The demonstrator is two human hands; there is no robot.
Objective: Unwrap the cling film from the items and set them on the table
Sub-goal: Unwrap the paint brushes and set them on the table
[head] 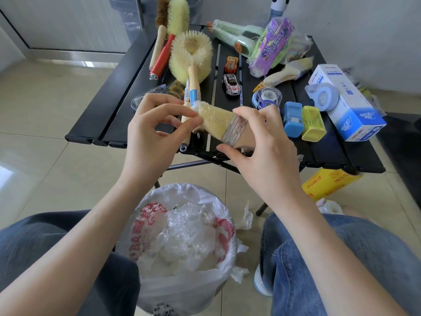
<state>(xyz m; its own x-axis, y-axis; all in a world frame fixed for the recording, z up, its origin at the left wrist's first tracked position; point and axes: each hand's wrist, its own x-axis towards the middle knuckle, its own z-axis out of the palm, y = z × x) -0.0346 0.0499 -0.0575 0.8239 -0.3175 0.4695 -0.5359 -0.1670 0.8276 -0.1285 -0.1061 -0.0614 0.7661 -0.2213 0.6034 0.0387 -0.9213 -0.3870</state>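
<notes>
- My right hand (262, 142) has its grip on the ferrule end of the brush (224, 125), thumb underneath, fingers curled over the top.
- The brush lies across between my two hands, bristles pointing toward my left, held in the air above the near edge of the table (118, 106).
- My left hand (155, 131) pinches the film (200, 109) at the bristle tip between thumb and forefinger; the other fingers curl loosely.
- The film is wound tightly round the bristles and ferrule.
- Below my grip, between my knees, stands a bin (182, 242) lined with a white bag; crumpled film fills it.
- A few film scraps (247, 217) lie on the floor just right of the bin.
- Beyond my grip, the table carries round brushes (191, 53), two toy cars (231, 74), tape dispensers (266, 98) and a blue-and-white box (346, 101).
- Some things at the table's far side are wrapped in film.
</notes>
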